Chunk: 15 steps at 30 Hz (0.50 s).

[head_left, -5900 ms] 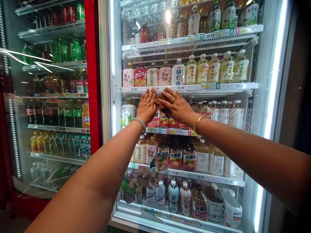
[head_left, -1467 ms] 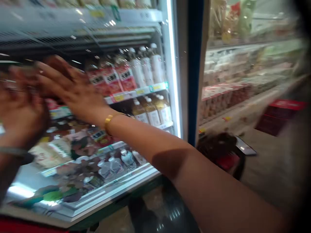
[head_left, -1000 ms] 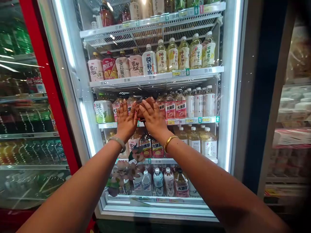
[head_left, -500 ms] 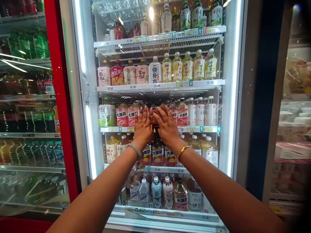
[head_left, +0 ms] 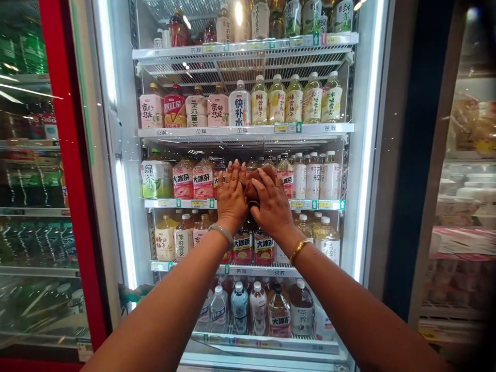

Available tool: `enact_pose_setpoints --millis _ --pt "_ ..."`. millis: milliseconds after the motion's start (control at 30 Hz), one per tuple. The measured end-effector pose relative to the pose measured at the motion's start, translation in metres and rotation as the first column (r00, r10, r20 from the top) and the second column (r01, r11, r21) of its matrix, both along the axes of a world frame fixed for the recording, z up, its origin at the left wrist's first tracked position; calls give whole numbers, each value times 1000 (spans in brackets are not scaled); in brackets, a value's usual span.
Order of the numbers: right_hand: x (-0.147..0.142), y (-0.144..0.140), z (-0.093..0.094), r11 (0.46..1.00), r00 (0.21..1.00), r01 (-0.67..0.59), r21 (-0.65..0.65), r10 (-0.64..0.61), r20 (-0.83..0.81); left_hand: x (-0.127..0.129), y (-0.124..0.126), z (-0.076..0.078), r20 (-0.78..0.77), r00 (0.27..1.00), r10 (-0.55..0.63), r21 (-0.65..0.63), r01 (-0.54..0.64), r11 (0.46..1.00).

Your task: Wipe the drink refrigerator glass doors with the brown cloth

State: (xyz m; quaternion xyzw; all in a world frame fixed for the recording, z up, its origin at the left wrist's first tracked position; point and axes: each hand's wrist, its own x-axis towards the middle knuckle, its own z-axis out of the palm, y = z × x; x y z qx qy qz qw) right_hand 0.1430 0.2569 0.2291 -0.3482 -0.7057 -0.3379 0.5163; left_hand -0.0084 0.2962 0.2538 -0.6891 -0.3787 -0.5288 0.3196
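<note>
My left hand (head_left: 233, 199) lies with fingers stretched upward against the glass front of a lit drinks cooler, a pale bangle (head_left: 222, 235) on its wrist. Beside it, my right hand (head_left: 271, 204) rests palm forward, fingers extended and slanting left, with a gold bangle (head_left: 299, 251) on that wrist. A brown patch (head_left: 251, 192) shows between the hands and around the right fingers; I cannot tell whether it is a cloth or a reflection. Behind the hands stand bottled drinks (head_left: 203, 178), partly hidden by them.
Rows of bottles fill the cooler's shelves (head_left: 248, 129). A red-framed cooler (head_left: 73, 155) with more bottles stands to the left. To the right, past a dark upright (head_left: 420, 155), are shelves of packaged goods (head_left: 465, 243).
Both hands have shifted right across the glass relative to the bottles. The cooler and its shelves appear further left in view.
</note>
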Motion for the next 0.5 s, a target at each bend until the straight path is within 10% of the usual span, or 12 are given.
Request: enact_pose_setpoints --millis 200,500 --pt "43 -5 -33 999 993 40 15 -42 111 3 -1 -6 -2 999 36 31 -35 999" --pt "16 -5 -2 999 999 12 -47 -14 -32 1 -6 -4 2 1000 18 10 -18 1000"
